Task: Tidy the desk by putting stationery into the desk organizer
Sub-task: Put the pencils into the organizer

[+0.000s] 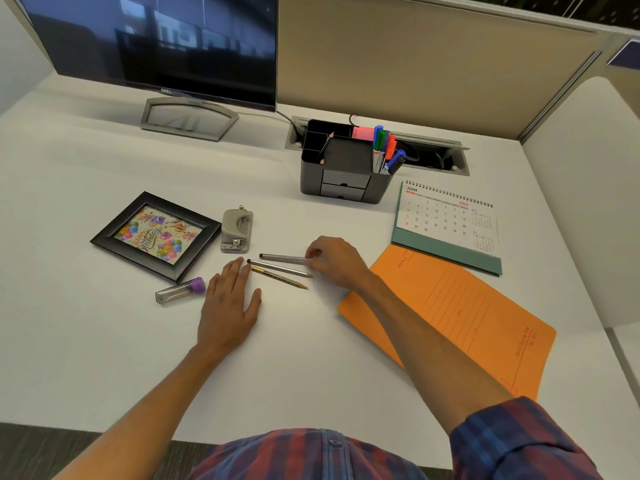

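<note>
Pens [282, 258] and a pencil [280, 278] lie together on the bench between both hands. Right hand [334, 259] pinches the far pen's end; left hand [230, 299] rests flat, fingers spread. Best gather all three, then lift toward the organizer [343, 168].

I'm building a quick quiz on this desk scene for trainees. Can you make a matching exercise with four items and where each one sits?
Things:
1. Pencil with yellow stripes
2. Pink sticky notes
3. Hole punch
4. Tube with purple cap

Places:
A. Inside the black desk organizer
B. Just beyond the left hand, beside the picture frame
C. On the desk, between the two hands
D. Near corner of the picture frame, left of the left hand

Pairs: 1-C, 2-A, 3-B, 4-D
</note>
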{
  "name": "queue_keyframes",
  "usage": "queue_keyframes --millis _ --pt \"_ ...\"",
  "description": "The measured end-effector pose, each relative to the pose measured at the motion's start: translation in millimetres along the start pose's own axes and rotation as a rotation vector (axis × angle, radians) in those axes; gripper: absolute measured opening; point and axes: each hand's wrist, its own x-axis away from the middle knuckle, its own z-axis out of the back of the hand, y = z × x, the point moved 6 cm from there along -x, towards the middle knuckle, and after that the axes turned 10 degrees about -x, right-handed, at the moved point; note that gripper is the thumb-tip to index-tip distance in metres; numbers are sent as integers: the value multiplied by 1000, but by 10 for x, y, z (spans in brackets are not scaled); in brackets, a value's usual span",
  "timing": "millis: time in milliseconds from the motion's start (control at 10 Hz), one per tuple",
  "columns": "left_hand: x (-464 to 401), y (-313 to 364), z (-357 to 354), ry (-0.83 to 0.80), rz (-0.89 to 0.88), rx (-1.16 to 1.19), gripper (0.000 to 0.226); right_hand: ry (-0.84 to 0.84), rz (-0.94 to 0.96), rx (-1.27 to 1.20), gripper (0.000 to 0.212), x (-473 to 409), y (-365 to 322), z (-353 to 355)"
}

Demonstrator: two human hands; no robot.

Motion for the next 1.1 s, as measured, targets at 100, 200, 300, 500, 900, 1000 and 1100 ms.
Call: queue_keyframes --millis 100,200,300,500,900,1000,1100 --pt "1 -2 1 0 1 -4 62 159 8 -296 9 -39 -7 183" --pt "0 -8 -5 -4 4 -3 62 371 28 -481 10 -96 -108 505" --pt "-4 -11 -12 -4 3 -2 62 578 83 -554 11 -160 -226 845" --pt "-1 -4 5 7 -2 1 61 932 176 -527 9 -279 -404 1409" --pt "0 2 14 10 0 6 60 754 63 -263 27 -688 -319 1377" --pt "2 -1 10 9 2 10 60 769 81 -206 28 -581 -313 1289" --pt "-1 -3 6 5 0 8 61 749 127 -173 25 -430 -293 1134"
